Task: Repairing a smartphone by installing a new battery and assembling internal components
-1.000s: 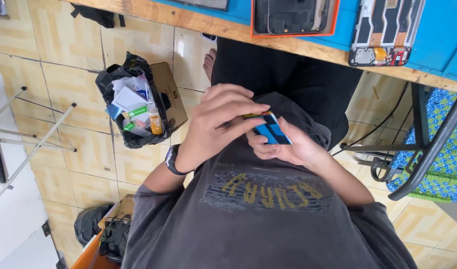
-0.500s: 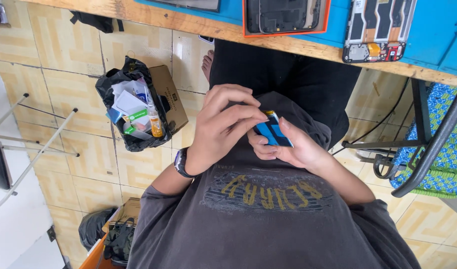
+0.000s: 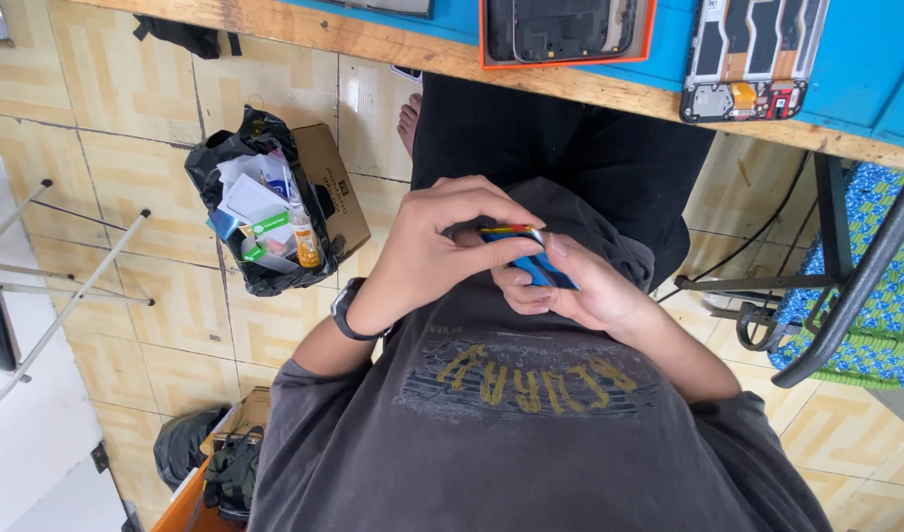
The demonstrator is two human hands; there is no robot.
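Both my hands are together over my lap, just above my dark grey shirt (image 3: 531, 424). My right hand (image 3: 588, 288) cradles a small flat blue object (image 3: 542, 270) in its fingers. My left hand (image 3: 434, 248), with a black watch (image 3: 345, 309) on the wrist, pinches the top edge of the blue object, where a thin yellow and red strip (image 3: 509, 230) shows. Most of the blue object is hidden by my fingers.
A wooden table edge (image 3: 373, 41) with a blue mat runs along the top, carrying an orange tray (image 3: 568, 57) with a phone frame and an opened phone (image 3: 752, 59). A bin bag of rubbish (image 3: 260, 212) in a cardboard box stands on the tiled floor at the left. A blue chair (image 3: 866, 296) is at the right.
My left hand's fingers have shifted a little along the top of the blue object, and the yellow and red strip now shows more. Both hands stay over my lap.
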